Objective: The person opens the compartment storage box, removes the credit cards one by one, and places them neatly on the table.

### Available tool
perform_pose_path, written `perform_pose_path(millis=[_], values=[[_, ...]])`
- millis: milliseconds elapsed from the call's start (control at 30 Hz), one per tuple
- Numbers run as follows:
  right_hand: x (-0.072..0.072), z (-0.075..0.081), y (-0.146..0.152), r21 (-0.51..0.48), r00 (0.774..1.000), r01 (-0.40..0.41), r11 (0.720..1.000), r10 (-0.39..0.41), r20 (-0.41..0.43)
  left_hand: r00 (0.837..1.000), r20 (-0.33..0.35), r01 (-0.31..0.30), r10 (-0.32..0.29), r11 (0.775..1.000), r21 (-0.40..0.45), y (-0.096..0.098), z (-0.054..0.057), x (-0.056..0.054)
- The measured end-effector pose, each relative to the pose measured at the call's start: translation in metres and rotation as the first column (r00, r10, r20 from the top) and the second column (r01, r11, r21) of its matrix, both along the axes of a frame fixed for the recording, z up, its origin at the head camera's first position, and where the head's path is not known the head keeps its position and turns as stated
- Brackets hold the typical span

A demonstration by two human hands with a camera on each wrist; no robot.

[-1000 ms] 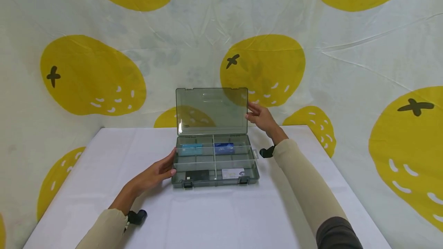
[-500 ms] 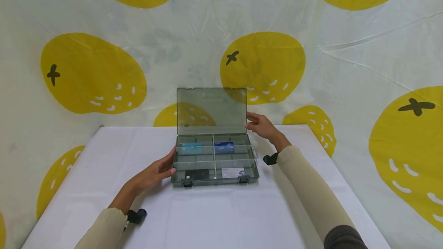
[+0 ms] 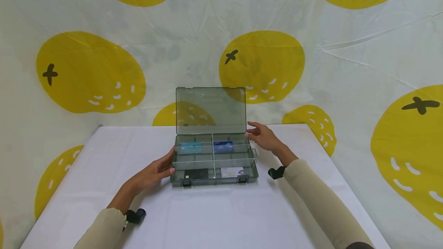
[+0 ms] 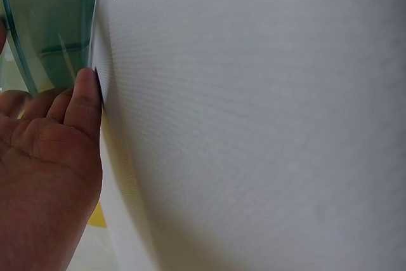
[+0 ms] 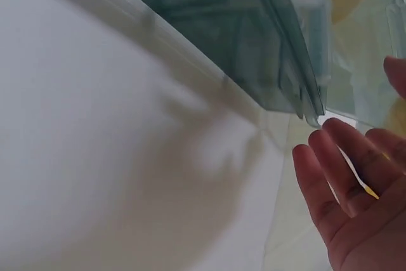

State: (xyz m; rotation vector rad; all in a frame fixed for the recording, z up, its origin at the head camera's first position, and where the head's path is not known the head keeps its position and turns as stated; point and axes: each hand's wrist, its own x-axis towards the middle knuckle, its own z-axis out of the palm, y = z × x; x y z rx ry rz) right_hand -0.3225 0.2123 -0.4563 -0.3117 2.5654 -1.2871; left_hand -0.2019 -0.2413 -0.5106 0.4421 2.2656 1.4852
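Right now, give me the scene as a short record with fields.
Container: rectangular smoky-grey transparent plastic box, on white-covered table
Lid: same plastic, raised open
Back compartments: light-blue rectangular card left, dark-blue rectangular card right
Front compartments: black rectangular card left, white rectangular card right
Left hand: touching box's left side
Right hand: beside lid's lower right corner; contact unclear

On the bench [image 3: 214, 218], between left fingers [image 4: 84, 103] and right fingers [image 5: 317, 185], a compartment case [image 3: 214, 182] with upright lid [image 3: 211, 112] along its back edge and, inside, a rear-left card [image 3: 190, 149] and a rear-right card [image 3: 223, 148] behind a front-left card [image 3: 196, 174] and a front-right card [image 3: 232, 172].
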Motion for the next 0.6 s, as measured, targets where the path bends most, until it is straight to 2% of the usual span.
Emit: perform_pose_path(millis=[200,600], values=[[0.018,-0.004,-0.002,0.002,0.999,0.035,0.999,-0.035,-0.018,1.0,0.002,-0.002,0.002,1.0,-0.002,0.0,0.0,0.0],[0.058,0.005,-0.001,0.011,0.996,0.036,0.999,-0.035,-0.087,1.0,0.004,0.003,-0.003,1.0,0.008,-0.002,-0.001,0.0]])
